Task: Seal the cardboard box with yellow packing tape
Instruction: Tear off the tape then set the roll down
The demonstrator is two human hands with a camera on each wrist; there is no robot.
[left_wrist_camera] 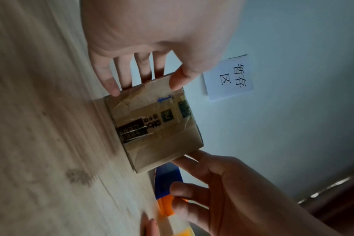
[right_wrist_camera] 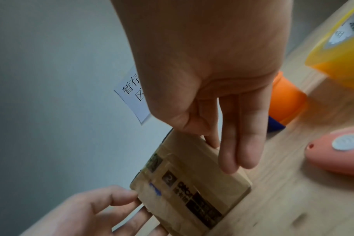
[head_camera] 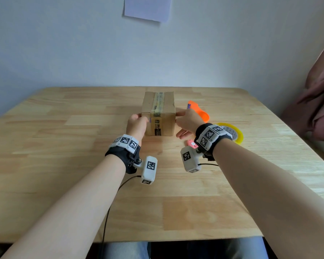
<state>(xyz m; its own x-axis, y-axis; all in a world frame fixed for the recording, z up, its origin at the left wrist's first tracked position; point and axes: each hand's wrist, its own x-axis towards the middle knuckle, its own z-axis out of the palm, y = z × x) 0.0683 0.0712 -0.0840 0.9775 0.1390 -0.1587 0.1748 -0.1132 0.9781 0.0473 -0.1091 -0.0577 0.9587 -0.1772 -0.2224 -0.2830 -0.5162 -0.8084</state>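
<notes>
A small cardboard box [head_camera: 158, 113] [left_wrist_camera: 162, 127] [right_wrist_camera: 192, 183] stands on the wooden table [head_camera: 64, 165]; a strip of old printed tape runs along its top seam and down the near face. My left hand [head_camera: 138, 118] [left_wrist_camera: 144, 83] lies flat against the box's left side with straight fingers and the thumb at the top edge. On the right side my right hand [head_camera: 181, 118] [right_wrist_camera: 228, 151] touches the box, fingers straight. The yellow tape roll [head_camera: 236, 135] [right_wrist_camera: 337, 55] lies flat on the table behind my right wrist, untouched.
An orange and blue tool [head_camera: 199, 112] [right_wrist_camera: 287, 102] lies right of the box, beyond my right hand. A small pink object [head_camera: 192, 143] [right_wrist_camera: 337, 151] sits near my right wrist. A paper note [head_camera: 148, 8] hangs on the wall. Pink cloth [head_camera: 318, 101] is at the table's right edge.
</notes>
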